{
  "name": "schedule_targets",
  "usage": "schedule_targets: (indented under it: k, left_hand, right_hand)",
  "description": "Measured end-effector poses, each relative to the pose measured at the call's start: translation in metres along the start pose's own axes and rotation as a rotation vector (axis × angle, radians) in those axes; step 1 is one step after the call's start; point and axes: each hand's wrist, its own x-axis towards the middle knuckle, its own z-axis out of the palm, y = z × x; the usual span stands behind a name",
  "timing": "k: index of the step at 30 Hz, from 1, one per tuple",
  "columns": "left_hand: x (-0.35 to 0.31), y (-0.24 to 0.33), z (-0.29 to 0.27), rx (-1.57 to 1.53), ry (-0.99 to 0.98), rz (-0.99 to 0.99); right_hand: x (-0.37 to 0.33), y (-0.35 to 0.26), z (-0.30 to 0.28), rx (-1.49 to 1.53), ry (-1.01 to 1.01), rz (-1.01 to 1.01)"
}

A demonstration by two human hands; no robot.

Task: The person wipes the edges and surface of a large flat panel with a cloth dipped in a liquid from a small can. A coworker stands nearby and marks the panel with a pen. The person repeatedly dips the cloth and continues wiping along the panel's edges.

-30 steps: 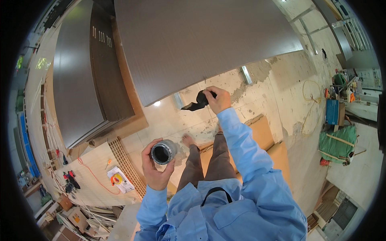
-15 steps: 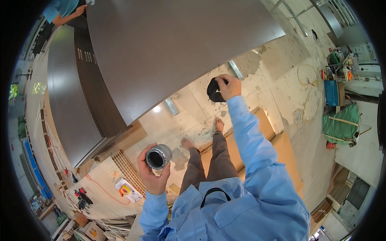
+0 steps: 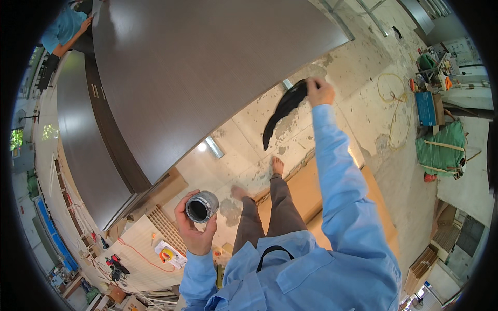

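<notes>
Above the person's raised hands one large dark brown panel (image 3: 207,78) fills most of the view, its grain running along its length; everything else is placed against it. Left of that panel runs a second, longer dark panel (image 3: 83,150), and at its far top end another person (image 3: 65,31) in a blue top bends over it. Below the big panel's lower edge lies one pale, stained concrete floor (image 3: 332,88), with a flat sheet of brown cardboard (image 3: 311,192) on it where the two bare feet stand. Right of the panel, across the floor, sit one green sack (image 3: 441,147), one blue box (image 3: 426,108) and one loose yellow cord (image 3: 389,98). Just under the panel's lower right edge the right hand (image 3: 320,92) is closed on one limp black cloth (image 3: 282,111) that hangs down. Below the panel's lower left corner the left hand (image 3: 194,230) wraps one short silver tube (image 3: 201,206), its dark opening facing the camera.
</notes>
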Motion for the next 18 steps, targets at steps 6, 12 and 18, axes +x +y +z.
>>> schedule_targets:
  k: [6, 12, 18]
  left_hand:
    - [0.000, 0.017, 0.016, 0.016, 0.040, -0.006]
    - [-0.009, 0.039, 0.019, 0.077, 0.128, 0.029]
    - [-0.029, 0.055, -0.004, 0.146, 0.238, 0.018]
  right_hand:
    - [0.090, 0.016, -0.064, 0.171, 0.083, 0.008]
    - [0.159, 0.028, -0.039, 0.214, 0.090, -0.105]
    - [0.114, 0.019, -0.007, 0.106, 0.022, -0.263]
